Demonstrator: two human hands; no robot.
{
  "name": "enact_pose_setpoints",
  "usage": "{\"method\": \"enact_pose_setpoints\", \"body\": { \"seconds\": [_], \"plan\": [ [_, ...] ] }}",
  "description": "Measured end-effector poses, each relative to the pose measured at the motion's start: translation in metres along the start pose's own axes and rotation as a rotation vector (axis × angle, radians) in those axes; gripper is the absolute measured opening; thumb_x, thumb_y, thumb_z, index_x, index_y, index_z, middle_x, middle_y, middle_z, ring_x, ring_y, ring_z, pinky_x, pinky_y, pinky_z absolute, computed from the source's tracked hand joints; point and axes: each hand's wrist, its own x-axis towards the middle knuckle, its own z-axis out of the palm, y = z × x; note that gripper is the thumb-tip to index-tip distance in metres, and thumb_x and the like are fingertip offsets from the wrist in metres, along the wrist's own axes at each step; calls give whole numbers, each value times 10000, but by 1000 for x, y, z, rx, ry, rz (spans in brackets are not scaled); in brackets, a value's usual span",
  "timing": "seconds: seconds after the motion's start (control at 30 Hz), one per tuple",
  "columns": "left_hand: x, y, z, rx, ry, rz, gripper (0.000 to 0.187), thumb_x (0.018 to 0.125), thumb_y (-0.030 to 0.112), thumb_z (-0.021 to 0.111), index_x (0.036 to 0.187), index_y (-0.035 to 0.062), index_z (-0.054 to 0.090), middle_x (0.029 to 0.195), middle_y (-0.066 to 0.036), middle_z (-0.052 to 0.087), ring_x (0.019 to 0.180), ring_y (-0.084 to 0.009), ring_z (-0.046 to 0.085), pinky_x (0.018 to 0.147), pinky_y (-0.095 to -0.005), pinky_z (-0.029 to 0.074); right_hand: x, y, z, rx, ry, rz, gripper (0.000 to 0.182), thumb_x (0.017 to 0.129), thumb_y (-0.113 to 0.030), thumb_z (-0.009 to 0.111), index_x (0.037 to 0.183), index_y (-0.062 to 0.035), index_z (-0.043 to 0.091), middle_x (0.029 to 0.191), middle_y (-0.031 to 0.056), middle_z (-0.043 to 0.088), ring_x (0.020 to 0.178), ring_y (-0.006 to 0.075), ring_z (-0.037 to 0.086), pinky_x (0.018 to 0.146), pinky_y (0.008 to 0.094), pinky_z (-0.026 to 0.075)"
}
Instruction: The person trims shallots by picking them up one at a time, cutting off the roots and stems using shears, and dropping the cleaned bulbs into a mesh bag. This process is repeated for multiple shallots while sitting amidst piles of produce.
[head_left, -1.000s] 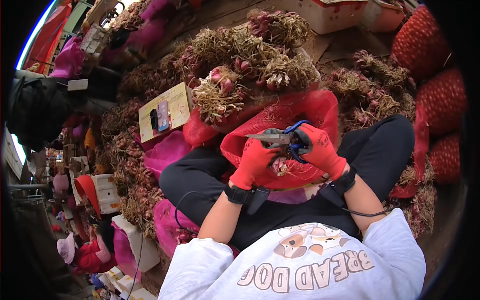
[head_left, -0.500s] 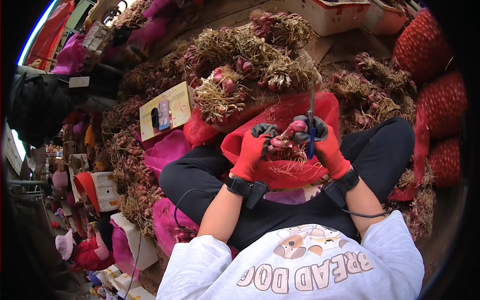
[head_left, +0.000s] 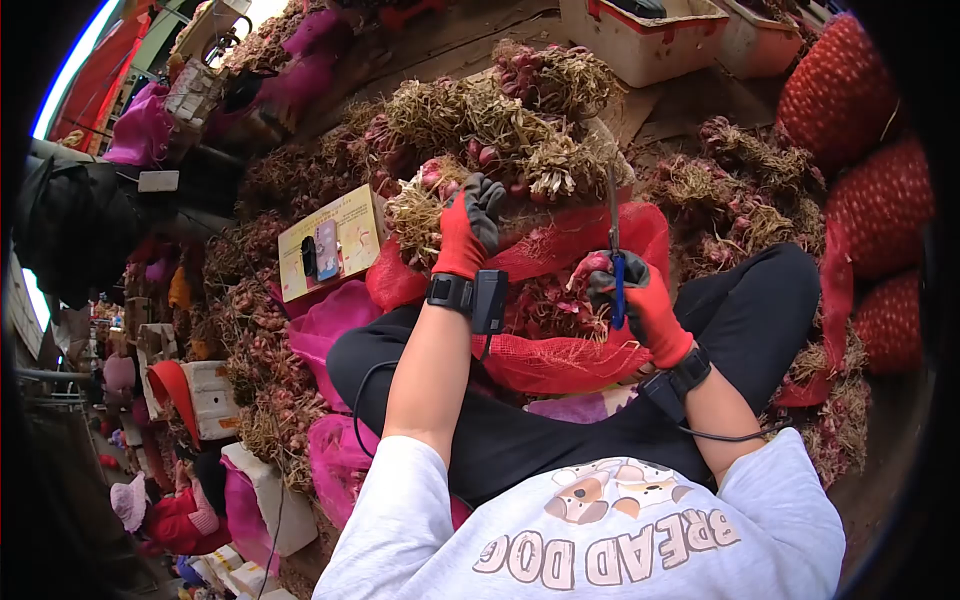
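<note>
My left hand (head_left: 470, 225), in a red glove with dark grey fingers, reaches to the front of a heap of dried shallots (head_left: 440, 180). Its fingers curl against a bunch there, and the fingertips are partly hidden. My right hand (head_left: 645, 305), gloved alike, grips blue-handled scissors (head_left: 618, 285) with the blades pointing up and away. A pink shallot (head_left: 588, 268) sits at the fingertips of that hand. Below both hands a red mesh bag (head_left: 570, 362) lies open across my lap, with loose shallots and skins inside.
Left of the heap, a yellow box (head_left: 355, 235) carries a phone (head_left: 326, 248) and a small black object. Filled red sacks (head_left: 880, 220) stand on the right. White foam boxes (head_left: 650, 45) are at the back. A person in red (head_left: 185, 510) sits far left.
My left hand has left the right hand and moved up and left to the heap. The shallots held between both hands are mostly gone; one stays at my right fingertips.
</note>
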Motion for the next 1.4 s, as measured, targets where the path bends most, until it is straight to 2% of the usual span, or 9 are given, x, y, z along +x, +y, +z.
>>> {"method": "enact_pose_setpoints", "body": {
  "seconds": [0.43, 0.57, 0.7, 0.9, 1.1, 1.17, 1.27, 1.37, 1.4],
  "plan": [
    [-173, 9, 44, 1050, -511, 359, 271, 832, 76, 665, 1085, -11, 621, 967, -57, 631, 881, -129, 593, 786, -264, 471, -11, -27, 22, -349, -71, -50, 293, 826, 12, 593, 1119, -8, 584, 1022, 24, 624, 875, 66, 590, 761, 233, 499],
    [-193, -1, 46, 1114, -419, 271, 297, 798, 100, 701, 1082, 42, 636, 953, -108, 631, 855, -218, 632, 764, -316, 489, -15, -20, 27, -572, -74, -321, 259, 780, 14, 602, 1038, -1, 583, 965, 61, 604, 861, 162, 607, 733, 297, 493],
    [-187, -15, 35, 1512, -368, 556, 287, 702, 168, 751, 959, 85, 651, 895, -118, 632, 810, -315, 620, 696, -386, 489, -10, -6, 12, -939, -40, -548, 270, 722, -3, 684, 971, 17, 581, 929, 88, 584, 831, 219, 593, 743, 314, 475],
    [-183, -17, 27, 1539, -350, 629, 235, 694, 125, 738, 896, 47, 646, 820, -120, 638, 769, -302, 630, 686, -353, 491, -16, -14, 19, -842, -126, -430, 283, 755, -14, 681, 1017, 15, 577, 932, 85, 584, 859, 179, 591, 750, 298, 475],
    [-161, -6, 1, 1468, -213, 328, 219, 766, 185, 718, 914, 43, 640, 857, -91, 647, 784, -187, 632, 711, -312, 491, -17, -31, 28, -328, -140, -98, 386, 765, -10, 726, 1128, -12, 593, 1022, 8, 612, 936, 89, 572, 822, 260, 475],
    [-163, -9, 5, 975, -278, 37, 239, 823, 202, 655, 976, 25, 607, 894, -87, 637, 803, -168, 624, 719, -297, 493, -16, -34, 25, -311, -151, -66, 388, 761, -8, 731, 1122, -6, 589, 1033, 13, 610, 945, 96, 572, 836, 264, 472],
    [-169, -9, 16, 518, -539, -316, 281, 951, 223, 497, 1136, 14, 522, 1005, -83, 611, 847, -148, 605, 754, -264, 496, -14, -23, 22, -484, -223, -233, 396, 746, -1, 718, 1119, -2, 585, 1053, 31, 604, 975, 106, 572, 843, 272, 474],
    [-165, -12, 2, 893, -932, 81, 291, 988, 226, 441, 1198, 30, 489, 1055, -60, 598, 877, -148, 604, 772, -258, 497, -9, -15, 16, -1027, -195, -550, 389, 744, -14, 691, 1117, 0, 582, 1061, 53, 592, 968, 110, 562, 841, 271, 471],
    [-170, -19, 4, 388, -660, -195, 282, 984, 200, 467, 1215, 40, 489, 1071, -33, 601, 901, -142, 604, 762, -265, 499, -9, -18, 22, -950, -146, -567, 370, 755, -32, 651, 1118, -2, 585, 1025, 64, 607, 933, 114, 570, 817, 272, 476]
  ]
}}
